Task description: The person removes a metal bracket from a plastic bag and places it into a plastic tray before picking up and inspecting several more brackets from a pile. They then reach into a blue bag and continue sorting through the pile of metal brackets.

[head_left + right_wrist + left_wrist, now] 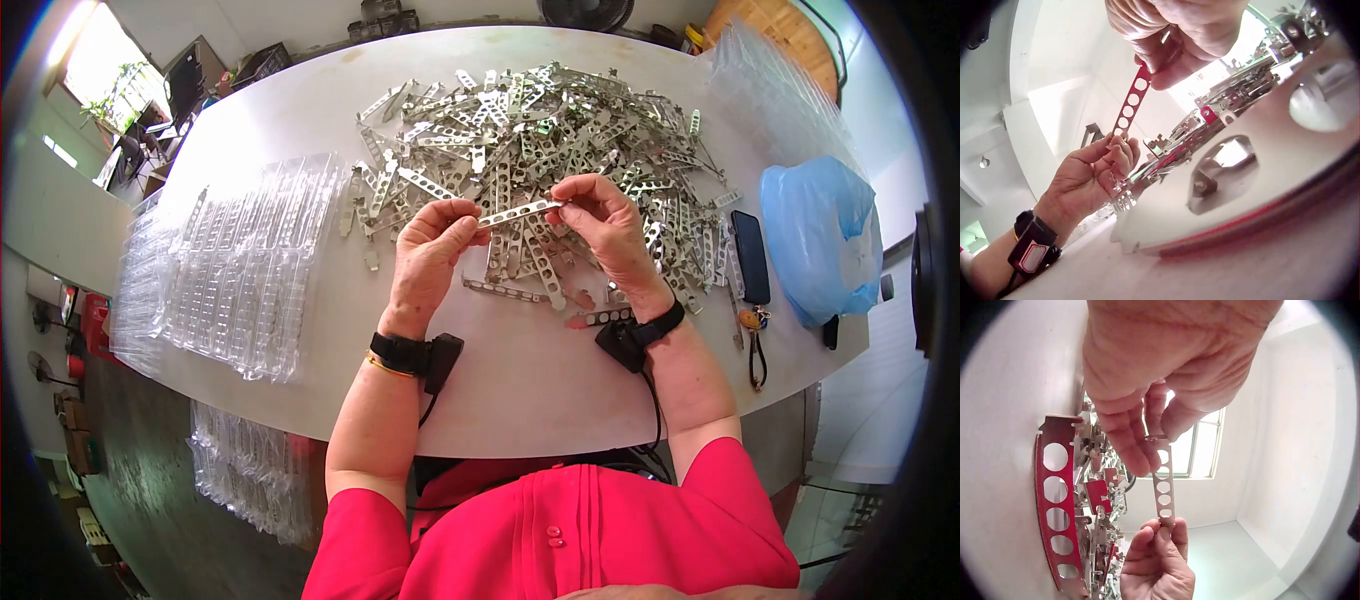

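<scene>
Between my two hands, a narrow metal strip with a row of round holes is held up over the table. My left hand pinches one end between thumb and fingers. At the other end, my right hand pinches it the same way. The left wrist view shows the strip stretched between both sets of fingertips, its ends partly hidden by them. Beyond and below the hands spreads a large heap of similar perforated metal strips. One loose strip lies on the table just below the hands.
Clear plastic trays are stacked at the left of the white table. More clear plastic stands at the back right. A blue plastic bag, a dark phone and keys lie along the right side.
</scene>
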`<move>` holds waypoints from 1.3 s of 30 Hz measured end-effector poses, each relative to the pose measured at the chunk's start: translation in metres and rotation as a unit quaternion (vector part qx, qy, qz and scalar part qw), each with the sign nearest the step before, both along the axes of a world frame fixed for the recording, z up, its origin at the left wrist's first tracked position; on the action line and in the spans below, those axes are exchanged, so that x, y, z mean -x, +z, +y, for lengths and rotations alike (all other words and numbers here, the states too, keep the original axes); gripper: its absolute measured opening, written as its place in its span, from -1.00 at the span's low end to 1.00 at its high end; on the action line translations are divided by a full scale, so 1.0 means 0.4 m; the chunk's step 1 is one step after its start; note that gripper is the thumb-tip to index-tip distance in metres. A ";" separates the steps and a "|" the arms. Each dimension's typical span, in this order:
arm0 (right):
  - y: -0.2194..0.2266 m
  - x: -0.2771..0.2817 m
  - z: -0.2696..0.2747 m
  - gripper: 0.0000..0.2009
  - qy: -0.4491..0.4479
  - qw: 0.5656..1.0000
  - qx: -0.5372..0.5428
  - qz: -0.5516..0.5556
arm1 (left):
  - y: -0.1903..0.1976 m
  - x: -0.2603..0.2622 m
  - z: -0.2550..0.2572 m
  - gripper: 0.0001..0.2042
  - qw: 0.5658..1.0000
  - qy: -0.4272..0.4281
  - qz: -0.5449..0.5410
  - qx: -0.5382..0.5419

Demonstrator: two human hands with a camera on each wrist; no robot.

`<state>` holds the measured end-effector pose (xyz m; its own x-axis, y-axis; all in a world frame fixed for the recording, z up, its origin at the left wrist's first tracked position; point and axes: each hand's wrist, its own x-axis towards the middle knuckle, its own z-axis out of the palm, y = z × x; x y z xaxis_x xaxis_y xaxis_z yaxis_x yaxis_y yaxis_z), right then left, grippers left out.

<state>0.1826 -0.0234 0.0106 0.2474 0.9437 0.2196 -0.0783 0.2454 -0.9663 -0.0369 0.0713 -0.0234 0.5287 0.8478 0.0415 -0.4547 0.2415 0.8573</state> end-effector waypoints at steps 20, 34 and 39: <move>0.021 0.014 -0.006 -0.65 0.025 1.000 0.011 0.006 | -0.003 -0.007 -0.005 -0.79 0.998 -0.013 0.045 -0.049; 0.009 0.011 -0.002 -0.73 0.033 0.999 0.012 -0.012 | 0.013 -0.003 -0.009 -0.82 0.997 -0.013 0.051 -0.050; 0.016 0.017 -0.003 -0.78 0.013 1.000 0.020 -0.019 | 0.013 0.000 -0.010 -0.84 0.998 -0.017 0.045 -0.045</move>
